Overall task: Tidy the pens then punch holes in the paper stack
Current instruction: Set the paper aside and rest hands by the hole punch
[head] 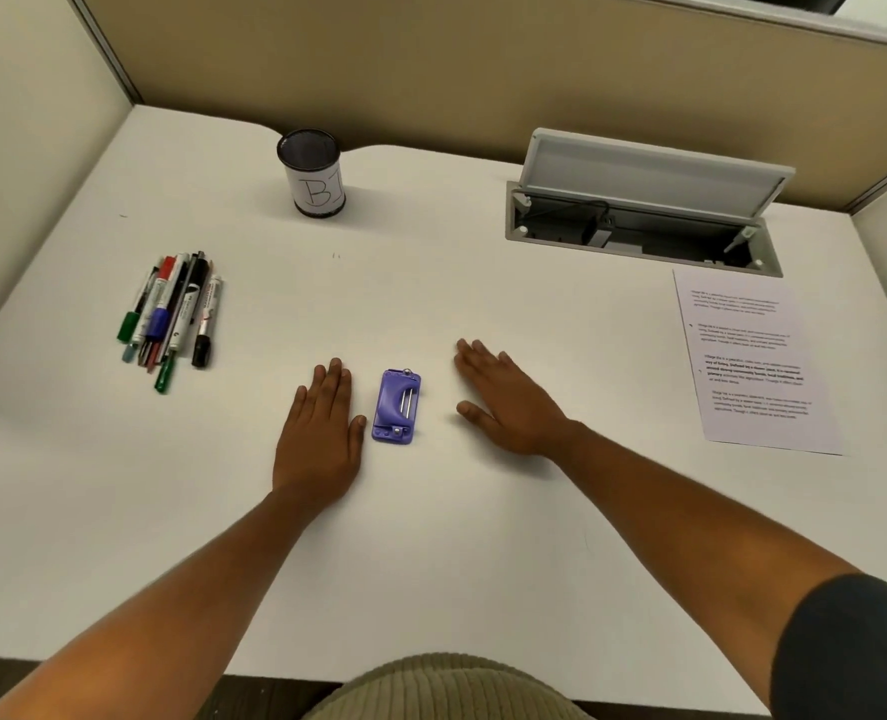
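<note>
Plainly, nothing begun yet; notes by item:
Left hand [322, 431]: flat on the tabletop [483, 304], fingers straight and together, holding nothing; just left of the hole punch [398, 406], thumb near its base, contact unclear.
Right hand [506, 402]: flat too, fingers straight, slightly spread, empty; right of the punch, apart from it.
Pens [174, 311]: loose bundle of markers and pens, lying far left, well apart from both hands.
Pen cup [312, 173]: dark mesh, paper label, upright at far centre-left; looks empty, inside not fully visible.
Paper stack [753, 356]: printed sheets at right edge, near an open cable hatch [639, 220].
Step in hand: judged to be the start, pens untidied.
Next move: likely left hand reaches far left, gathers pens, lifts them to the cup; several may slip if grabbed together.
</note>
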`<act>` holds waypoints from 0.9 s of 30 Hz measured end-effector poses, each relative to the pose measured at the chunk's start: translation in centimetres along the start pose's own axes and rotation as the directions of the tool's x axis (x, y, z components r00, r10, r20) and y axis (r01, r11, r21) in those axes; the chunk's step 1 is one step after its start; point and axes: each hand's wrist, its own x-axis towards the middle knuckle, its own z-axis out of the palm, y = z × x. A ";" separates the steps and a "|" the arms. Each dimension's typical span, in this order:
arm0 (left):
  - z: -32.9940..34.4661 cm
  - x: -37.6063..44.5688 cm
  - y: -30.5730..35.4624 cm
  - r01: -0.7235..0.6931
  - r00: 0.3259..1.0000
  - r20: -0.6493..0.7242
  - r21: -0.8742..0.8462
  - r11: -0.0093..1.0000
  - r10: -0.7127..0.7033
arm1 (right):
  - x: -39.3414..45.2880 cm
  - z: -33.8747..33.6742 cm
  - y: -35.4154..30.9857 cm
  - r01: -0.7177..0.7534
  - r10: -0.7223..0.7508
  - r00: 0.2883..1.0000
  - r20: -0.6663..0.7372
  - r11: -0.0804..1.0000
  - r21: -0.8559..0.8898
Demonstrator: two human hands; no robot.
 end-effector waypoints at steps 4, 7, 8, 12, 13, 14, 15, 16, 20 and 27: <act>0.2 -0.1 0.0 0.009 1.000 -0.008 0.009 1.000 -0.009 | -4.1 1.5 -0.5 0.151 -0.150 0.988 0.019 0.988 -0.044; 0.5 -0.3 0.1 0.026 1.000 -0.001 0.003 1.000 -0.026 | -6.6 1.6 -0.2 0.210 -0.210 0.978 0.006 0.978 0.022; 0.6 -0.5 0.3 0.032 0.999 -0.002 -0.001 0.999 -0.032 | -7.2 1.4 0.0 0.212 -0.211 0.977 -0.026 0.976 0.059; 0.8 -0.9 0.5 0.032 0.999 -0.004 -0.005 0.999 -0.032 | -8.2 1.2 1.5 -0.085 0.117 0.966 -0.230 0.986 0.144; 0.8 -0.9 0.5 0.031 1.000 -0.002 -0.002 1.000 -0.031 | -8.2 1.3 1.7 -0.190 0.218 0.948 -0.231 0.972 0.137; 0.7 -0.9 0.5 0.031 1.000 -0.001 0.001 1.000 -0.031 | -8.1 1.5 1.7 -0.268 0.286 0.935 -0.210 0.957 0.113; 0.7 -0.9 0.5 0.033 0.999 0.000 0.001 0.999 -0.033 | -7.9 1.8 1.5 -0.310 0.319 0.929 -0.186 0.948 0.077; 0.7 -1.0 0.6 0.033 0.999 -0.001 0.001 0.999 -0.033 | -7.7 2.2 1.2 -0.322 0.325 0.930 -0.172 0.946 0.042; 0.8 -1.0 0.6 0.032 0.999 -0.010 -0.001 0.999 -0.032 | -6.8 3.7 -1.8 -0.232 0.227 0.964 -0.137 0.972 -0.022; 0.9 -1.0 0.7 0.018 1.000 -0.021 -0.007 1.000 -0.018 | -8.3 4.8 -4.5 -0.214 0.233 0.943 -0.236 0.971 0.104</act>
